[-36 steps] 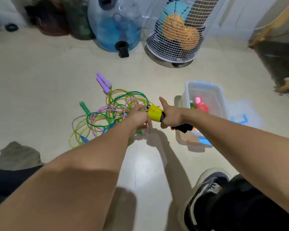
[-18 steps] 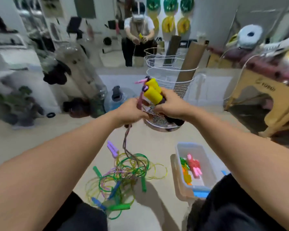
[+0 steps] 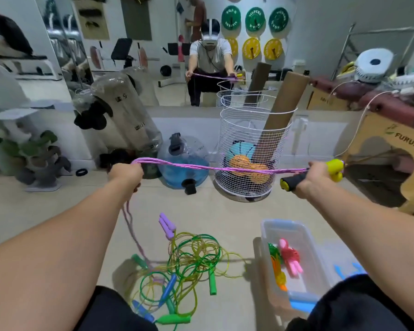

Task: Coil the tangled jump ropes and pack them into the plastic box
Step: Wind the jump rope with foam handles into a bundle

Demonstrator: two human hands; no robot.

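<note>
Head view: purple rope stretched across mid-frame, doubled strands gripped by left hand, fingers curled round them; right hand wrapped round yellow-and-black handles. Tail trailing down into tangled pile at lower centre; plastic box at lower right. Risk: snagged tail dragging other ropes and tightening knots.

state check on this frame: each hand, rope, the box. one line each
left hand: raised, gripping the rope strands
right hand: raised, gripping both handles
purple braided jump rope: stretched between the hands in several strands, tail hanging to the floor
yellow-and-black rope handles: held together
tangle of green and yellow ropes: on the floor, uncoiled
clear plastic box: open, holds pink and orange ropes
</note>
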